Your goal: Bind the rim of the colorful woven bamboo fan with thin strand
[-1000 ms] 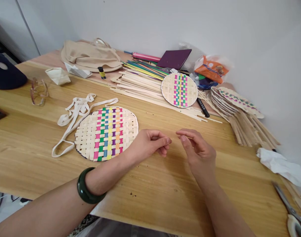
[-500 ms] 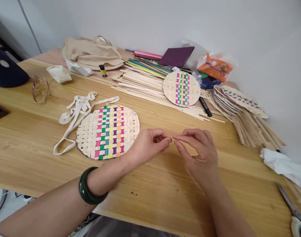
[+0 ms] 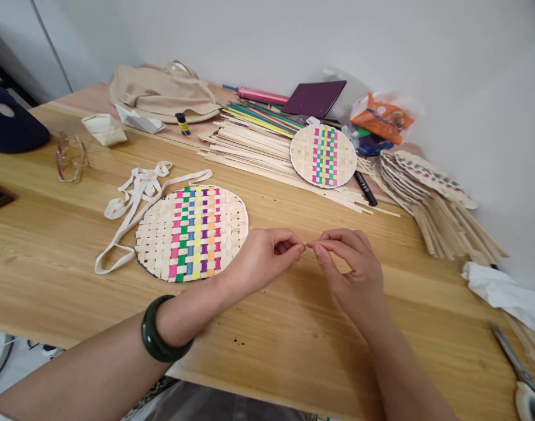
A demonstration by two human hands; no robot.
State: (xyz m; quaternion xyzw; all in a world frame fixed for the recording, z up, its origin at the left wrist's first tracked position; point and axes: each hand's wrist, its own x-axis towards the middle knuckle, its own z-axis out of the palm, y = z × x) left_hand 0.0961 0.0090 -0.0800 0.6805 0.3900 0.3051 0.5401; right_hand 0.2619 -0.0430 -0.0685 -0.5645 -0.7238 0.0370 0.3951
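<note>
Above the table (image 3: 289, 345), my left hand (image 3: 269, 257) and my right hand (image 3: 352, 269) meet fingertip to fingertip. Each is closed in a pinch of thumb and forefinger. Whatever lies between the tips is too small to name. Just left of my left hand rests an oval woven panel (image 3: 192, 234) with pink, green, blue, yellow, purple and orange strips. White binding covers part of its edge, and a loose white tape (image 3: 131, 222) trails off it to the left. A dark green bangle (image 3: 155, 333) circles my left wrist.
Behind lie pale bamboo strips (image 3: 249, 149), a smaller woven oval (image 3: 323, 156), a black marker (image 3: 365, 188) and a thread spool (image 3: 182, 124). Woven fans (image 3: 438, 204), a white cloth (image 3: 504, 292) and scissors (image 3: 517, 362) line the right side. Glasses (image 3: 69, 156) sit at left.
My right thumb has closed up against its forefinger, and the right fingertips have come nearer the left ones. My left hand keeps its pinch in nearly the same place.
</note>
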